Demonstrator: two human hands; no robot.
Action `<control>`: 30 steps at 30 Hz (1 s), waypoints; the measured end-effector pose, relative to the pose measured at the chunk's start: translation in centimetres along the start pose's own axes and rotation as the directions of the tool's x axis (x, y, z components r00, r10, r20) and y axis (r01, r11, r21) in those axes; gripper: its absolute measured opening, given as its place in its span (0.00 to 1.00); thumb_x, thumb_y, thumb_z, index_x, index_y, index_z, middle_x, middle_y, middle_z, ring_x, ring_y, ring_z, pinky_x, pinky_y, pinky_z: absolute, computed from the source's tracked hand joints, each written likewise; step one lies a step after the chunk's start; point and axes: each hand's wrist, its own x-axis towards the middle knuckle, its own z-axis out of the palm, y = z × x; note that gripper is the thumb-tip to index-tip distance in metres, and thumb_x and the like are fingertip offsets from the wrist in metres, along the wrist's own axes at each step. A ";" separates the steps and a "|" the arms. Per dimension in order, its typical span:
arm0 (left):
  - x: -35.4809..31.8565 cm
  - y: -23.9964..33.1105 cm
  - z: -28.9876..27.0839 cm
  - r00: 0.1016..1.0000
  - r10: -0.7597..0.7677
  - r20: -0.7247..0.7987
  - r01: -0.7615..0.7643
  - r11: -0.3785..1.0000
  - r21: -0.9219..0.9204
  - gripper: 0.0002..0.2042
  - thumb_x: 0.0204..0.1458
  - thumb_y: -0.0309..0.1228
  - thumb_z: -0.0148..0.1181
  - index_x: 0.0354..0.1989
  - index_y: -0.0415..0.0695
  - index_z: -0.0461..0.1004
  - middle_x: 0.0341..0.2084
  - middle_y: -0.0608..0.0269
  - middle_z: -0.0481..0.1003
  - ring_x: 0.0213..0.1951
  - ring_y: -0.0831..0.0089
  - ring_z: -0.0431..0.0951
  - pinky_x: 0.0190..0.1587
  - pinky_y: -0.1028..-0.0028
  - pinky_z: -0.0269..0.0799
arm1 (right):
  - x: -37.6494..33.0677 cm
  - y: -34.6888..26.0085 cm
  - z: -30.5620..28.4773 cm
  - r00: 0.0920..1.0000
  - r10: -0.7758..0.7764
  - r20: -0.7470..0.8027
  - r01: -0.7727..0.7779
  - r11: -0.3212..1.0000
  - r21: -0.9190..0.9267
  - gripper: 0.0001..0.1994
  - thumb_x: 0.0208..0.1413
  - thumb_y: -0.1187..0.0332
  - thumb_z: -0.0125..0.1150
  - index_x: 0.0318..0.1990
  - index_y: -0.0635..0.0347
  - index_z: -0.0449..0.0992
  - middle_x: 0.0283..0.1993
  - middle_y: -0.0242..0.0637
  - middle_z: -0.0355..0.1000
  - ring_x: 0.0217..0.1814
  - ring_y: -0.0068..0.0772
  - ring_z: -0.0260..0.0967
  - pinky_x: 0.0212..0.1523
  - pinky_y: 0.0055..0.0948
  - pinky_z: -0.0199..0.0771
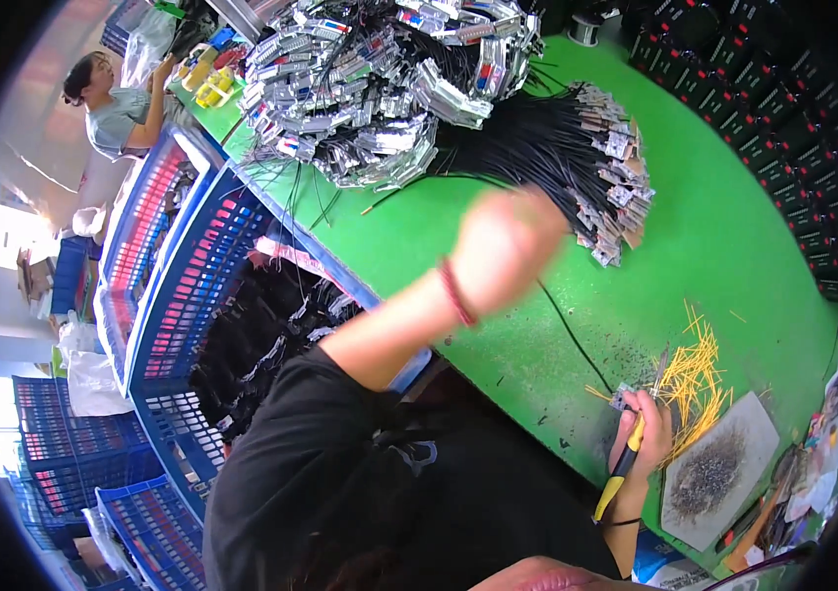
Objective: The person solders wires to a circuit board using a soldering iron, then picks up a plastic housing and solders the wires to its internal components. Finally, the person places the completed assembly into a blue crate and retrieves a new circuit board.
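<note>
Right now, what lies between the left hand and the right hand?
The head view shows a black cable and dark specks across the green tabletop between left hand and right hand.

One yellow-black tool (624, 462) and one grey board (753, 434) show.

Window (5, 229) glaring; left hand (513, 248) blurred; edges warped.
</note>
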 end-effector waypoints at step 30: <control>10.4 10.9 -9.4 0.897 0.410 -0.166 -0.435 0.747 -0.502 0.11 0.39 0.17 0.62 0.32 0.44 0.75 0.30 0.61 0.73 0.25 0.65 0.77 0.24 0.71 0.74 | 9.7 -5.4 -10.3 0.942 0.041 -0.333 0.194 0.742 0.641 0.23 0.50 0.83 0.65 0.54 0.64 0.65 0.46 0.38 0.70 0.43 0.34 0.76 0.44 0.31 0.78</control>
